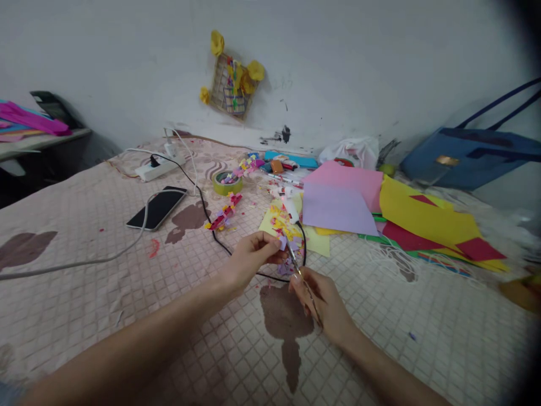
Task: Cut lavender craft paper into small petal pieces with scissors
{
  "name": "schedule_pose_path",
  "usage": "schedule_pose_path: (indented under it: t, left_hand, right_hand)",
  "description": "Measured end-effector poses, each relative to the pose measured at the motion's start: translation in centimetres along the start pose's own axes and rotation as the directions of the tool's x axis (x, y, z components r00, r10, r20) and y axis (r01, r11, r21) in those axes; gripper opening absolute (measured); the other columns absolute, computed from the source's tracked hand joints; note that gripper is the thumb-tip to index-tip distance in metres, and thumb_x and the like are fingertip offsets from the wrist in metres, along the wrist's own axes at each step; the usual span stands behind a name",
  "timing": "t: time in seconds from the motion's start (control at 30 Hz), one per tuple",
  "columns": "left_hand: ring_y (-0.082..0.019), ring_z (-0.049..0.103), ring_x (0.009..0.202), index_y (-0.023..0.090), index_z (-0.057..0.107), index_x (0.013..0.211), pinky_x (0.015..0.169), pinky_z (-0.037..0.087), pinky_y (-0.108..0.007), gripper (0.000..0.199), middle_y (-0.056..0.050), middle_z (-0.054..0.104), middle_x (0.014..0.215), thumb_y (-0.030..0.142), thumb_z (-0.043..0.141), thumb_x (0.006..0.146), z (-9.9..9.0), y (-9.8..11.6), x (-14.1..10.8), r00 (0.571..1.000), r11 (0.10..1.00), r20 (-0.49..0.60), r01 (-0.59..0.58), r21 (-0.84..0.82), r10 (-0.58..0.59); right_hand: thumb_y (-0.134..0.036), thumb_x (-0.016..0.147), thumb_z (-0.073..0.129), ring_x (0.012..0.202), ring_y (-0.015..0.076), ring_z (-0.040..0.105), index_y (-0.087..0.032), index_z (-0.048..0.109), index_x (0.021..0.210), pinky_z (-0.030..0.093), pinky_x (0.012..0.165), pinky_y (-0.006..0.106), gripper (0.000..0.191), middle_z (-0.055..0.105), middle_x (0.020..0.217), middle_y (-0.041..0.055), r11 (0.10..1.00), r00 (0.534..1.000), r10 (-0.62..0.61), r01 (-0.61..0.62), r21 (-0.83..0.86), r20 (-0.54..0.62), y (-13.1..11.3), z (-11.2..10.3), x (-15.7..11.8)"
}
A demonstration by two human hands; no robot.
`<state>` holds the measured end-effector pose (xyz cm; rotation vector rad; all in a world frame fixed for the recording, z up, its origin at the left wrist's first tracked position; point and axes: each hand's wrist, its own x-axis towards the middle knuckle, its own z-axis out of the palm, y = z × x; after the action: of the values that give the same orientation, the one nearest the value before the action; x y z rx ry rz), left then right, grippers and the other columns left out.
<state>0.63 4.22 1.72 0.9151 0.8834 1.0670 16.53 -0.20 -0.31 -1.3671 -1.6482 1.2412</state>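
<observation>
Between the fingertips of my left hand [257,251] is a small piece of lilac paper [283,243]. My right hand [323,299] is closed around a pair of scissors [298,265], whose blades point up and left to the paper's edge. Whether the blades touch the paper I cannot tell. Just beyond my hands, small yellow and lilac paper pieces [287,225] lie scattered over a pale yellow sheet [319,242]. A white glue gun [289,206] rests there too, its black cord curving close by the scissors.
A phone [158,207] and a power strip [158,168] lie left, with cables across the patterned cloth. A tape roll [227,183] and a decorated red strip [224,213] sit mid-table. Coloured sheets [338,208], white string [395,259] and a blue bag [465,155] are right.
</observation>
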Motion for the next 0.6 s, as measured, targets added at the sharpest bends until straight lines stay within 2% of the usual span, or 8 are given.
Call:
schedule_pose_path:
  t: [0.4,0.5,0.6]
  left_hand:
    - [-0.011,0.061,0.067,0.012,0.054,0.073,0.07,0.047,-0.027,0.02,-0.003,0.063,0.072,0.028,0.067,0.07,0.1,0.1,0.0,1.0,0.998,-0.011,0.014,-0.056,-0.015]
    - [-0.011,0.06,0.065,0.012,0.054,0.073,0.069,0.046,-0.026,0.02,-0.003,0.063,0.071,0.028,0.066,0.071,0.0,0.2,0.1,1.0,0.998,-0.018,0.014,-0.054,-0.015]
    - [-0.01,0.059,0.063,0.012,0.053,0.074,0.065,0.046,-0.024,0.02,-0.003,0.062,0.067,0.029,0.065,0.072,-0.1,0.1,0.1,1.0,0.999,-0.006,0.018,-0.038,-0.018]
  right_hand:
    - [-0.057,0.08,0.043,0.043,0.0091,0.037,-0.018,0.047,0.064,0.028,0.04,0.022,0.042,0.039,0.051,-0.0045,0.999,1.0,0.0,0.0,0.036,-0.003,0.1,-0.1,0.1]
    - [-0.058,0.081,0.041,0.042,0.0095,0.036,-0.018,0.05,0.067,0.028,0.041,0.022,0.043,0.038,0.047,-0.0046,0.99,0.993,-0.018,0.034,0.137,-0.114,-0.4,-1.0,0.2]
    - [-0.056,0.083,0.038,0.042,0.0095,0.036,-0.018,0.054,0.071,0.029,0.042,0.022,0.044,0.037,0.045,-0.005,0.972,0.958,-0.069,0.127,0.196,-0.279,-0.8,-1.8,0.3]
